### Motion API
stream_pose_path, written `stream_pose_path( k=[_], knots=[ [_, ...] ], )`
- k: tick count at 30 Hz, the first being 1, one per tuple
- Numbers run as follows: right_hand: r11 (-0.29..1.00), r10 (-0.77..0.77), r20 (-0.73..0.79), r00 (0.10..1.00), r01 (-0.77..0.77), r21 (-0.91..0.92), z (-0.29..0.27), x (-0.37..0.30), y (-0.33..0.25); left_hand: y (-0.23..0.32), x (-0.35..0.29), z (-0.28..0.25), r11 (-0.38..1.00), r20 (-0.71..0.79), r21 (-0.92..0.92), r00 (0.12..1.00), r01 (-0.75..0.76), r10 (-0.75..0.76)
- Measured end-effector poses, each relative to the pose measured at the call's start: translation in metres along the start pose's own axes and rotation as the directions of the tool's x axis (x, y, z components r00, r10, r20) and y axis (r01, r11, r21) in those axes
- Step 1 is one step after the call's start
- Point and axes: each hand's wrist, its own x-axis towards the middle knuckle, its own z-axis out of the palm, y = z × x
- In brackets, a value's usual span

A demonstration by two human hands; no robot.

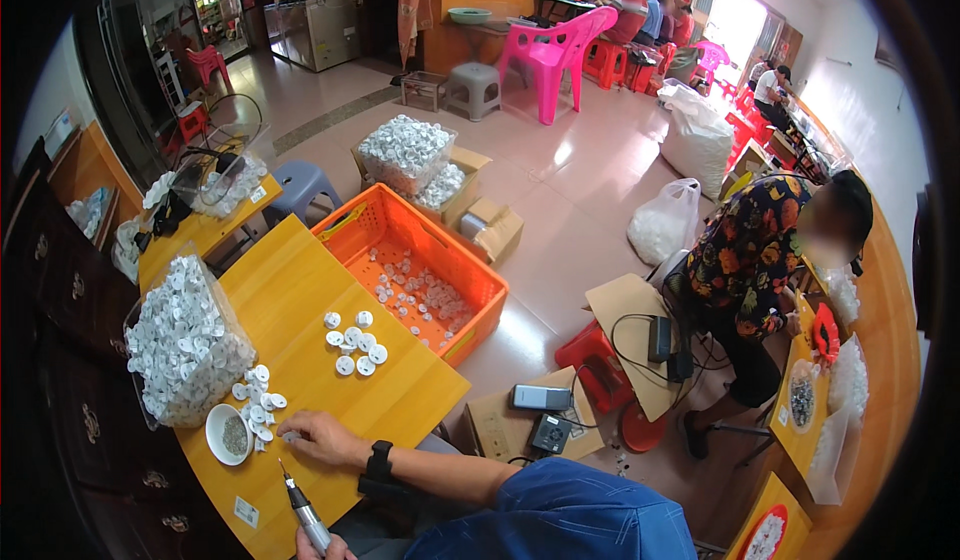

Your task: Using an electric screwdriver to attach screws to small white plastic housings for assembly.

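My right hand [318,440], a black watch on its wrist, rests on the yellow table [300,290] with its fingertips pinching a small white round plastic piece [289,437]. My left hand [328,548] is at the lower edge, gripping a grey electric screwdriver [303,508] whose tip points up toward my right hand. Several more white round pieces [258,400] lie just left of my right hand, beside a small white bowl [228,433] of tiny dark parts. Another loose cluster of white pieces [352,345] lies further along the table.
A clear bag [185,340] full of white pieces stands at the table's left. An orange crate [470,280] with scattered pieces sits on the floor beyond the table. A person in a flowered shirt [750,260] sits at right. Boxes, cables and pink chairs are further off.
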Motion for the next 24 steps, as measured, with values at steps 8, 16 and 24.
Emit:
stream_pose_path(
  k=[8,16,24],
  knots=[
    [0.999,0.045,0.012,0.999,-0.045,0.016,0.001,0.000,-0.005,0.019,0.002,0.009,0.999,-0.003,-0.040,1.000,-0.024,0.024],
    [0.998,0.056,0.047,0.997,-0.056,-0.010,0.000,-0.003,-0.003,0.028,0.007,0.006,0.999,0.035,-0.037,0.999,-0.013,0.015],
    [0.997,0.071,0.027,0.997,-0.072,0.036,0.002,-0.001,0.006,0.016,0.010,-0.005,0.998,0.149,-0.064,0.989,0.026,-0.017]
  ],
)
